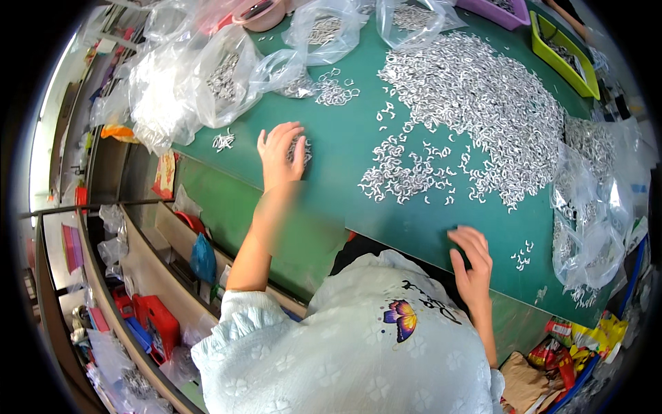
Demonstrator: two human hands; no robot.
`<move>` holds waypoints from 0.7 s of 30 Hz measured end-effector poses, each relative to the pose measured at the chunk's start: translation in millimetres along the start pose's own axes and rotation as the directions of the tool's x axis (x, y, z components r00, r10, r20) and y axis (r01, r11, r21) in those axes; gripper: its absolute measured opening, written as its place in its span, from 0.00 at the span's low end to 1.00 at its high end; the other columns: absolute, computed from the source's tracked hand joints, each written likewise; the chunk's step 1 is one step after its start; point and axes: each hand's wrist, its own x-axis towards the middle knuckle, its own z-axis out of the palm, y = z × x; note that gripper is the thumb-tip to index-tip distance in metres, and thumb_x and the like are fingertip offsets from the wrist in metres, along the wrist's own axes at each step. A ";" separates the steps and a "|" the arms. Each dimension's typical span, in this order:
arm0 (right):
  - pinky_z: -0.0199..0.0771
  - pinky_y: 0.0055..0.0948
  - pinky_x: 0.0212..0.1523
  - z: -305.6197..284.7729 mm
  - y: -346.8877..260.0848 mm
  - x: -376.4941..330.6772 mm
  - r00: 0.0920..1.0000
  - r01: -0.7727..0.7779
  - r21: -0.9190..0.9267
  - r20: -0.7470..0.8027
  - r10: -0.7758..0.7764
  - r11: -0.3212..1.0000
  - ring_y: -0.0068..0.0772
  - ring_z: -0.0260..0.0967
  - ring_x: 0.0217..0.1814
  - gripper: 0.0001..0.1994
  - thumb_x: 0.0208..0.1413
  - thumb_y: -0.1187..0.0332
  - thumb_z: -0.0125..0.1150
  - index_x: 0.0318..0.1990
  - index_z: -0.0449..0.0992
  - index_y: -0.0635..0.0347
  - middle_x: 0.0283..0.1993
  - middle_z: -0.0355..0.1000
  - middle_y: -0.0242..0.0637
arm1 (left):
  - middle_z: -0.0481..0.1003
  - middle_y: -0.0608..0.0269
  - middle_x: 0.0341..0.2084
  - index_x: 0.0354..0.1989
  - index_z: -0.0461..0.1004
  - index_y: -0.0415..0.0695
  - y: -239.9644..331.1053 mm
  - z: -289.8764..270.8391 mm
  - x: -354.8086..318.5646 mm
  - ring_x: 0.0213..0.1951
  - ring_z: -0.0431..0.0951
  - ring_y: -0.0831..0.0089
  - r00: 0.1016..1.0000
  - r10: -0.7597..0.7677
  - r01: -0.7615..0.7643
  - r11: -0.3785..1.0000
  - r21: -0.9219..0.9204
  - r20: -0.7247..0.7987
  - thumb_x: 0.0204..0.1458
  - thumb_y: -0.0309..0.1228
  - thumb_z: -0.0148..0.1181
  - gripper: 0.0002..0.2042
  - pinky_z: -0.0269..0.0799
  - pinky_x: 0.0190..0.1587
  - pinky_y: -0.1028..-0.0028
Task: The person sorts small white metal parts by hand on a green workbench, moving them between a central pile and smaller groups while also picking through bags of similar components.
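Note:
My left hand (281, 155) rests on the green tabletop (331, 152) with its fingers spread. Beneath and beside its fingertips lies a small heap of metal pieces (307, 152), partly covered by the hand. Near the front edge of the table my right hand (473, 265) has its fingers apart and holds nothing visible. Ahead of it spreads a large pile of small, curved, silver-coloured metal pieces (483, 96). A smaller cluster of the same curved pieces (400, 169) lies between my hands, and several loose ones (523, 255) are right of my right hand.
Clear plastic bags of metal parts (224, 76) line the far left, and another bag (586, 207) sits on the right. Small groups of metal links (335, 91) lie beyond my left hand. A yellow-green tray (589, 83) and purple tray (507, 17) stand at the back right.

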 end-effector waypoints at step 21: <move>0.36 0.63 0.70 7.5 -3.7 17.6 0.948 -0.078 -0.592 0.204 0.243 0.802 0.52 0.36 0.77 0.35 0.50 0.59 0.65 0.66 0.61 0.53 0.75 0.46 0.38 | 0.53 0.60 0.68 0.66 0.59 0.49 103.7 67.0 -3.2 0.68 0.50 0.47 0.720 0.346 -0.387 0.920 -0.066 0.602 0.55 0.36 0.57 0.29 0.48 0.61 0.34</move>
